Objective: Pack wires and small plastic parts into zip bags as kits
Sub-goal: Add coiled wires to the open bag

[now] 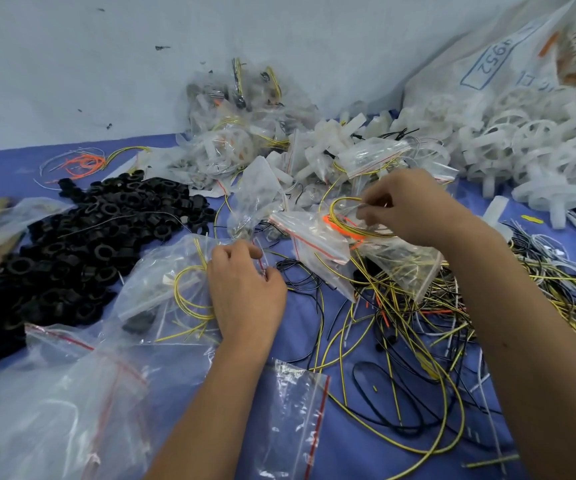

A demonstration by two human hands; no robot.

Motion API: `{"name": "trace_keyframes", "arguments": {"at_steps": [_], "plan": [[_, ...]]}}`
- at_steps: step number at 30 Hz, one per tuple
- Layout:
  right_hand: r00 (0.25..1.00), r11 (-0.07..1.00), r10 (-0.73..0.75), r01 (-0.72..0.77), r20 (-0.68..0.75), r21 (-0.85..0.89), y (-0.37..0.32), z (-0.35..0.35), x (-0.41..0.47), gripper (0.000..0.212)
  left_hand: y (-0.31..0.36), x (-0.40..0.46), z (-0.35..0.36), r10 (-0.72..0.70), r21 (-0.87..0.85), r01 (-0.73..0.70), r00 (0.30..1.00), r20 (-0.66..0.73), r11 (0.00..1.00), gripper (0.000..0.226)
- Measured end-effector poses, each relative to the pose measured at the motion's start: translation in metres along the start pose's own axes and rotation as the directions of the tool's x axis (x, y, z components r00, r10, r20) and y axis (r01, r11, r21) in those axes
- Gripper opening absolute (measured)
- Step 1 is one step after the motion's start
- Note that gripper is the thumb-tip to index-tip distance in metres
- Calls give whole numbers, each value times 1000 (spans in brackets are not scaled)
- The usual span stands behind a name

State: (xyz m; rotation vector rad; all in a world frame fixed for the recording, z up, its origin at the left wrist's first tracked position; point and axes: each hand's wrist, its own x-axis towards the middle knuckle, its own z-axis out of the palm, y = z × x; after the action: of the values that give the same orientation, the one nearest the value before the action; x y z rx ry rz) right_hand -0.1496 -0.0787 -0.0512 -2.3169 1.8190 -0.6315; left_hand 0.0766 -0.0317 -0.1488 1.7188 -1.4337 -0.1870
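Two hands at work: left hand pinches the zip bag mouth – one yellow wire coil inside. Right hand, beyond that bag, fingers pinching yellow wire. One black ring heap lies left of it.

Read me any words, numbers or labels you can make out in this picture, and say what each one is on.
"4952", in blue inside a blue outlined box, seen upside down, on the big white sack at the upper right.
Further blue marks just below that box on the same sack: too blurred and cut off to read.
No other readable text; the zip bags carry only red seal lines.
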Motion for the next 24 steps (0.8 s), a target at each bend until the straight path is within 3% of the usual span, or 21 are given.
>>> {"name": "trace_keyframes", "arguments": {"at_steps": [4,8,10,13,16,19,20,23,24], "plan": [[956,989,145,-135,-253,59,3,-2,1,23,-2,0,2,-8,22,8,1000,13,1000,24],[868,985,145,-170,-476,-10,4,-6,2,31,-4,0,3,-26,32,25,999,27,999,29],[915,992,102,-124,-390,-31,6,-5,5,29,-4,1,3,-37,26,36,998,46,999,31],[988,997,27,-37,-151,-63,5,-2,5,20,-3,0,2,-41,18,40,997,65,999,31],[941,992,-123,121,-314,-26,-3,4,4,14,-3,0,1,-43,7,43,997,69,999,31],[995,992,-73,66,-65,-110,-5,12,6,14,-4,1,1,-49,7,49,997,64,999,30],[996,991,-47,37,-79,-130,-3,13,5,15,-4,1,0,-50,3,50,997,65,999,29],[914,992,-61,12,-401,-123,3,9,4,18,-2,1,0,-45,-13,46,997,70,999,28],[914,993,-49,0,-402,-120,4,8,6,18,-2,1,0,-46,-10,47,996,70,999,29]]}}
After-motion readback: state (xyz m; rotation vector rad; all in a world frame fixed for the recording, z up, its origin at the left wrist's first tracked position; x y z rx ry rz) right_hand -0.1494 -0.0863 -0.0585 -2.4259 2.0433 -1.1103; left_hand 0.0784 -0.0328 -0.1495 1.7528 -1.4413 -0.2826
